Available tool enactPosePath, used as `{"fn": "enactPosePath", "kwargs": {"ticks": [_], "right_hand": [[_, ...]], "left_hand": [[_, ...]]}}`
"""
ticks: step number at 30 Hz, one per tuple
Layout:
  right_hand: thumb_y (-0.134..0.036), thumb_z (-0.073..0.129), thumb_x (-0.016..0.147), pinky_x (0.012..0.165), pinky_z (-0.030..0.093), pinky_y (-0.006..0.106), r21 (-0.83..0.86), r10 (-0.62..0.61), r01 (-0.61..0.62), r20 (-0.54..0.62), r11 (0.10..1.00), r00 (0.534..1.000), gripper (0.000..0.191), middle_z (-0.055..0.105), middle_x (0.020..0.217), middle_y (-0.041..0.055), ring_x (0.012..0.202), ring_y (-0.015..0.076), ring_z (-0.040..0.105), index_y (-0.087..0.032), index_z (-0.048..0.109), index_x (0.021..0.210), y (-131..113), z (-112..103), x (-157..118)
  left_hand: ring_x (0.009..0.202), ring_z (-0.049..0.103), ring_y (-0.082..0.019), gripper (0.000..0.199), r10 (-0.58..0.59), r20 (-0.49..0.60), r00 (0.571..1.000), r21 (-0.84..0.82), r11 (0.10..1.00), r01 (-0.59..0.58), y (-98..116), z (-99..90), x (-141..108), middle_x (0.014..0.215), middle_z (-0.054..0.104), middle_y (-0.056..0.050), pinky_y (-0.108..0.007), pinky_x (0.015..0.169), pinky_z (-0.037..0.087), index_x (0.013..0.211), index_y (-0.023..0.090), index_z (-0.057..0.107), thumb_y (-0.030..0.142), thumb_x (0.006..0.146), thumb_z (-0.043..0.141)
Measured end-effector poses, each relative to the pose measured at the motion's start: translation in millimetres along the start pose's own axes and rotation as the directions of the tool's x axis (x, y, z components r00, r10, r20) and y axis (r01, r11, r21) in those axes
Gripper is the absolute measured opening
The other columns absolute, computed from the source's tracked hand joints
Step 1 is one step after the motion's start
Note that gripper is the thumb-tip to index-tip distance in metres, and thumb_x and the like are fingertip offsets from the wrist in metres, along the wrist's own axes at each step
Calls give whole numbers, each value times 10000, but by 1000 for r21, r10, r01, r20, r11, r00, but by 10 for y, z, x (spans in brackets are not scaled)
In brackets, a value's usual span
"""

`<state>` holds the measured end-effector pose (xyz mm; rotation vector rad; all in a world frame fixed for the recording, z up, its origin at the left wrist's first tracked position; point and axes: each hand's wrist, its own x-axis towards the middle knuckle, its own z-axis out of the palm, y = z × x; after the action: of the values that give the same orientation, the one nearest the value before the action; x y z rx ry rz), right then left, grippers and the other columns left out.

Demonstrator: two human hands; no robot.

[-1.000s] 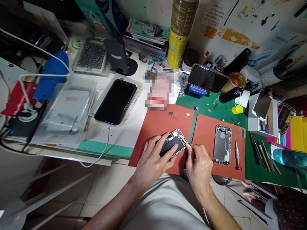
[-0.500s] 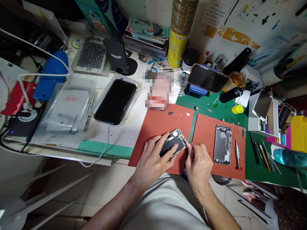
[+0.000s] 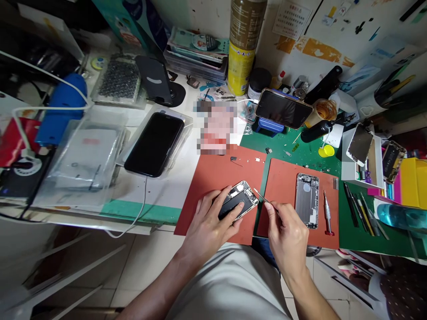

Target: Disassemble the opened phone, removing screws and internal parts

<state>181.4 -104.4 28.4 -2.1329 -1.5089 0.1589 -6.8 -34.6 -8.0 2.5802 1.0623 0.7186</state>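
Observation:
An opened phone (image 3: 240,199) with its battery and inner parts bare lies over the left red-brown mat (image 3: 213,178). My left hand (image 3: 210,220) grips it, fingers over the battery and edges. In my right hand (image 3: 287,227) a thin metal tool (image 3: 260,194) is pinched between thumb and fingers. Its pale tip points at the phone's right end, just clear of it; I cannot tell whether it is tweezers or a pick. Right of that hand an emptied phone back housing (image 3: 307,200) rests on the second mat (image 3: 280,178), beside a small screwdriver (image 3: 327,213).
Tiny parts (image 3: 233,158) lie at the mat's back. A black phone (image 3: 155,144) with a cable is to the left; another phone (image 3: 283,109) leans on a blue stand. A spray can (image 3: 242,58), several pen-like tools (image 3: 362,211) and a white box (image 3: 367,173) stand around.
My right hand has moved right and slightly down, drawing the metal tool's tip away from the phone's right end. My left hand keeps its hold on the phone. The whole view has shifted slightly.

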Motion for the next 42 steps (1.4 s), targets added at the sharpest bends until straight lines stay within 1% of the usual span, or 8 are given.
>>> {"fn": "enactPosePath", "kwargs": {"ticks": [7, 11, 13, 17, 21, 24, 30, 42], "right_hand": [[-319, 517, 1098, 635, 472, 252, 135, 73, -87, 108, 987, 991, 275, 672, 803, 30, 641, 138, 630, -195, 726, 969, 74, -86, -167], [-252, 504, 1093, 690, 511, 248, 381, 37, -140, 267, 914, 963, 239, 661, 877, 37, 739, 153, 651, -231, 737, 1142, 24, -146, -201], [-222, 498, 1089, 730, 525, 236, 525, -4, -195, 355, 828, 935, 244, 671, 939, 43, 825, 154, 671, -247, 723, 1181, -18, -176, -220], [-264, 548, 1067, 704, 508, 215, 623, -22, -320, 477, 713, 879, 175, 693, 916, 22, 804, 139, 671, -238, 719, 1044, -38, -201, -279], [-367, 533, 1070, 609, 445, 210, 591, -10, -476, 634, 651, 773, 246, 670, 777, -15, 680, 124, 617, -230, 713, 972, 33, -206, -325], [-431, 512, 1073, 606, 431, 215, 609, -28, -534, 674, 587, 738, 328, 632, 736, -17, 670, 130, 583, -217, 713, 926, 73, -206, -333], [-457, 509, 1063, 570, 346, 220, 660, -26, -528, 637, 535, 770, 443, 452, 649, -46, 610, 106, 414, -198, 573, 709, 72, -202, -374], [-476, 497, 1052, 525, 320, 234, 690, -37, -503, 607, 521, 794, 445, 401, 605, -39, 580, 123, 381, -207, 606, 714, 62, -275, -504]], "left_hand": [[1218, 617, -360, 260, -20, 133, 991, 2, 1000, 20, 11, -165, 43, 1499, 590, -196, -505, 900, 550, 1219, 238, 741, 199, 971, 675], [1097, 688, -249, 358, -166, 63, 984, -277, 945, 177, 93, -310, 60, 1299, 717, -124, -383, 914, 589, 1293, 259, 709, 164, 948, 720], [882, 721, -178, 331, -305, 149, 940, -520, 784, 337, 166, -358, 84, 1112, 756, -76, -282, 768, 608, 1252, 268, 725, 213, 927, 764], [685, 685, -141, 81, -384, 481, 788, -756, 275, 594, 294, -364, 155, 838, 728, -49, -218, 591, 561, 917, 215, 800, 293, 916, 778], [597, 597, -102, 99, -430, 560, 708, -760, 74, 646, 358, -313, 197, 776, 698, -51, -200, 525, 499, 846, 193, 823, 288, 872, 819], [607, 607, -106, 77, -428, 561, 709, -778, 22, 628, 407, -262, 191, 787, 700, -55, -214, 549, 509, 843, 200, 830, 276, 854, 836], [697, 603, -110, 20, -490, 465, 737, -841, 16, 541, 554, -140, 72, 781, 666, -22, -209, 617, 493, 860, 234, 815, 249, 866, 825], [685, 547, -97, 96, -638, 406, 654, -861, -27, 508, 839, -185, 86, 723, 611, 3, -202, 625, 448, 791, 220, 788, 275, 859, 830]]}}
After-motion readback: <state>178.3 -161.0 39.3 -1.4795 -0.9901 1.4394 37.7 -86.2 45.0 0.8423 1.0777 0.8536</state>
